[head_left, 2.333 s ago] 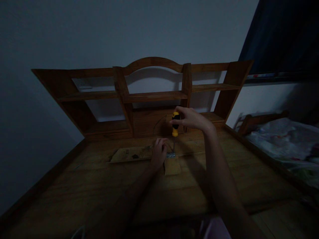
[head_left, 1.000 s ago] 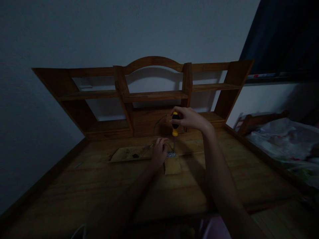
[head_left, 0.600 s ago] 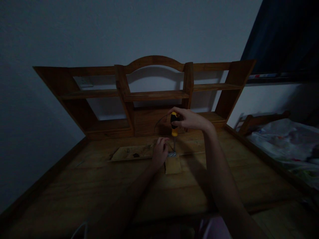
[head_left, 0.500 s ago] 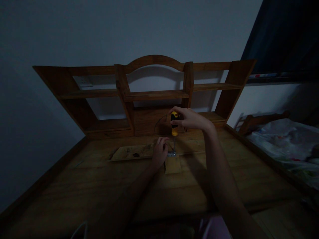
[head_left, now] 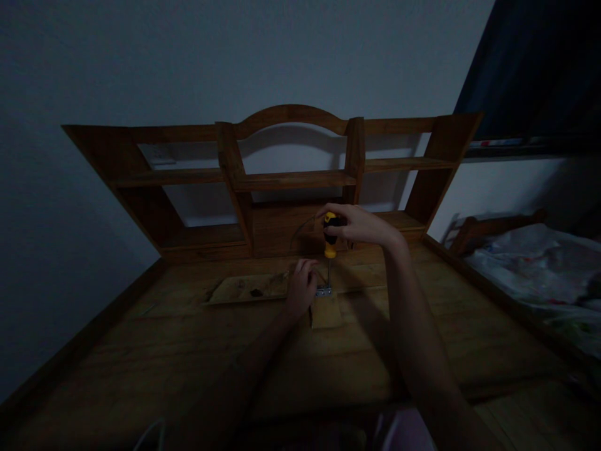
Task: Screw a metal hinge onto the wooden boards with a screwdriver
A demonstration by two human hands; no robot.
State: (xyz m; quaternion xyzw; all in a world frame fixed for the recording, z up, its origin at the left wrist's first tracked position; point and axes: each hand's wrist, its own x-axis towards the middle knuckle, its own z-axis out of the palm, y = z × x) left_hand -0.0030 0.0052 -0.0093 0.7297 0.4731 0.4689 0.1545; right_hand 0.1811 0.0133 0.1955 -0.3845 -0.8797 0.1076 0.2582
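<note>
My right hand (head_left: 359,225) grips the yellow and black handle of a screwdriver (head_left: 330,238) from above and the right. The screwdriver stands nearly upright, its tip down at the right end of a small silver metal hinge (head_left: 323,291). That hinge lies along the far edge of a small wooden block (head_left: 325,312) on the desk. My left hand (head_left: 301,288) is closed and pressed down at the hinge's left end, fingers curled; its fingertips are partly hidden. Beside it on the left lies a flat wooden strip (head_left: 239,288) with a dark patch.
The wooden desk (head_left: 188,357) carries a shelf rack (head_left: 295,181) at its back against the wall. On the right, beyond the desk's raised edge, lies clear plastic sheeting (head_left: 539,257). A pale cable (head_left: 153,429) shows at the front left. The room is dim.
The screwdriver handle has shifted very slightly down and to the right, with small finger movement of my right hand. My left hand, hinge and block stay in place.
</note>
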